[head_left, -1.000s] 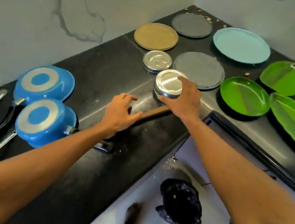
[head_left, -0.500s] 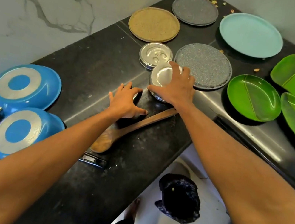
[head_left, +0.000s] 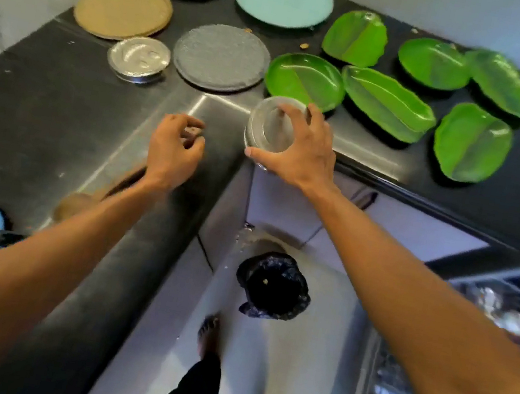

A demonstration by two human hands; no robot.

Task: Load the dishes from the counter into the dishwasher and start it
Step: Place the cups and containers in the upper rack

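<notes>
My right hand (head_left: 298,148) is clamped around a small steel bowl (head_left: 269,127), fingers spread over its rim and thumb under the near side, holding it tilted above the inner corner of the black counter (head_left: 60,99), while my left hand (head_left: 176,143) hangs loosely curled over the counter, gripping nothing. The bowl is blurred, shiny and round, just in front of a green leaf-shaped plate (head_left: 307,78). My left forearm covers most of a wooden spoon (head_left: 73,205), and the dishwasher rack (head_left: 501,316) at the right edge is hard to make out.
</notes>
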